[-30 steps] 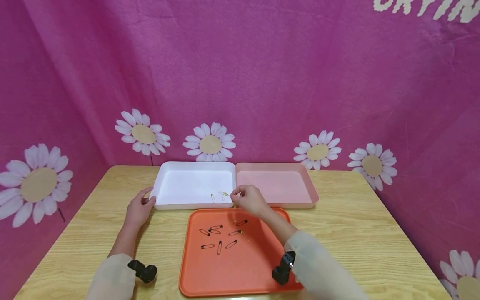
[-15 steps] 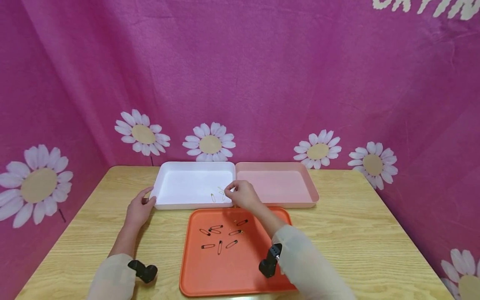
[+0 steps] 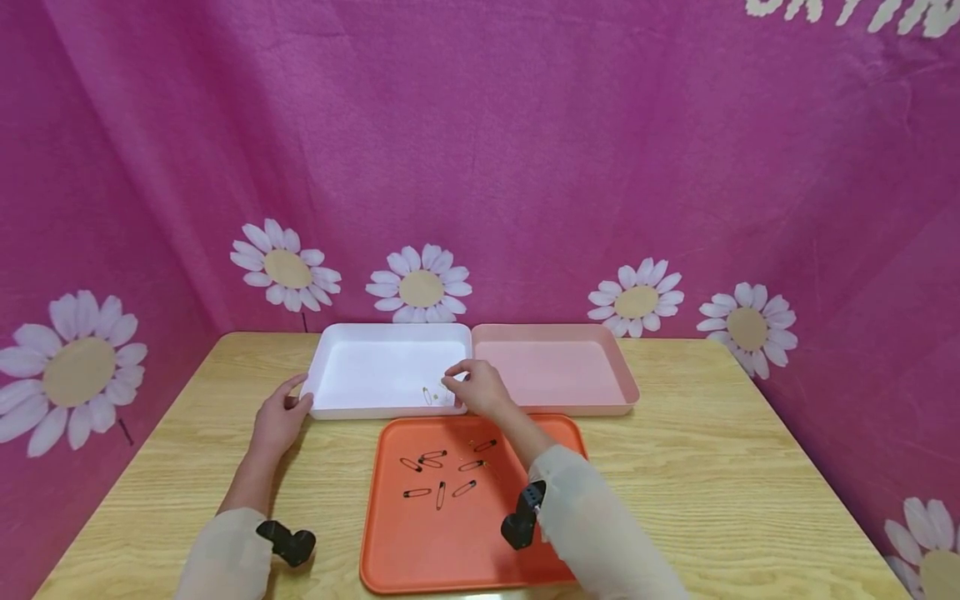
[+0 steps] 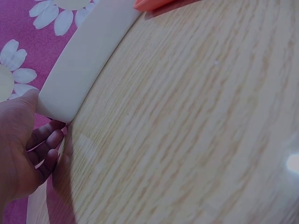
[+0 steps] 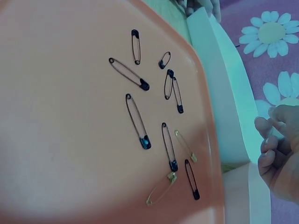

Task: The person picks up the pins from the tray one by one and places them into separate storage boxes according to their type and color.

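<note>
My left hand (image 3: 279, 419) holds the near left corner of the white tray (image 3: 352, 412). In the left wrist view the thumb lies on that tray's wall (image 4: 79, 65) and the other fingers curl by its end. Over the tray's right end hovers my right hand (image 3: 482, 388), thumb and fingertips close together; whether a pin is between them cannot be made out. Small gold safety pins (image 3: 427, 396) lie just below it. On the orange tray (image 3: 450, 558) are several black safety pins (image 5: 138, 122) and two gold safety pins (image 5: 186, 146).
A pink tray (image 3: 555, 410) stands against the white tray's right side. The orange tray lies in front of both on a wooden table (image 3: 712, 467). Behind the table hangs a magenta cloth (image 3: 480, 167) with printed daisies.
My right hand has moved a little left, further over the white tray. The gold pins near its fingertips appear shifted. My left hand stays at the tray's corner.
</note>
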Demonstrator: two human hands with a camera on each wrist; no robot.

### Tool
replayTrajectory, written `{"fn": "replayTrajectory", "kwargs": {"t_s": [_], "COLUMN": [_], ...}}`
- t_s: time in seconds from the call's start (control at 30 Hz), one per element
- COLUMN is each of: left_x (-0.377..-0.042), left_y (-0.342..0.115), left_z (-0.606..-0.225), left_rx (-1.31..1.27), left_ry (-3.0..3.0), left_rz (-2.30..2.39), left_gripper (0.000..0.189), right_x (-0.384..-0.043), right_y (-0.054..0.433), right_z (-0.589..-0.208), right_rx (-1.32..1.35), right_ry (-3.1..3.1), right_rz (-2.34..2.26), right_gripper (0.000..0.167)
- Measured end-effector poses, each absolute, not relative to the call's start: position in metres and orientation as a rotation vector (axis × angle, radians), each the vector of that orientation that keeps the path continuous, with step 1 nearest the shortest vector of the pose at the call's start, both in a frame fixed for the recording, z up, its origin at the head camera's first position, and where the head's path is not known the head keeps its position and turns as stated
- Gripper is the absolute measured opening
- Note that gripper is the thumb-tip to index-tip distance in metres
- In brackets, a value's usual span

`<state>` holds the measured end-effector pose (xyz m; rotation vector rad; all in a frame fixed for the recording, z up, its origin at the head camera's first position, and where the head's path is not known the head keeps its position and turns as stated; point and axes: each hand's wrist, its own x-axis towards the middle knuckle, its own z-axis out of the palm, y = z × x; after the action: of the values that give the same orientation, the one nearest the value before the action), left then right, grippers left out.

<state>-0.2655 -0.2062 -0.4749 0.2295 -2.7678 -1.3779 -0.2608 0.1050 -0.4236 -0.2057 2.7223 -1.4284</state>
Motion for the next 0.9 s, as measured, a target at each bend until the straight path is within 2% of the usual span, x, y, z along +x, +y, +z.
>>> {"fn": "replayTrajectory", "kwargs": {"t_s": [0.27,0.9], "left_x": [-0.267,-0.265], "left_y": [-0.207,-0.207], "left_z": [-0.476,-0.474], "left_rx": [0.222,0.213], "left_ry": [-2.766,-2.775], "left_rz": [-1.379,-1.384], "left_gripper": [0.05,0.05], "right_x": [-0.258,-0.227], "right_y": [0.116,0.142], "right_z": [-0.425,-0.432], "right_rx": [-0.179,-0.357], "right_ry": [2.766,2.785], "right_rz": [-1.404,-1.277], "right_gripper": [0.021,0.014]}}
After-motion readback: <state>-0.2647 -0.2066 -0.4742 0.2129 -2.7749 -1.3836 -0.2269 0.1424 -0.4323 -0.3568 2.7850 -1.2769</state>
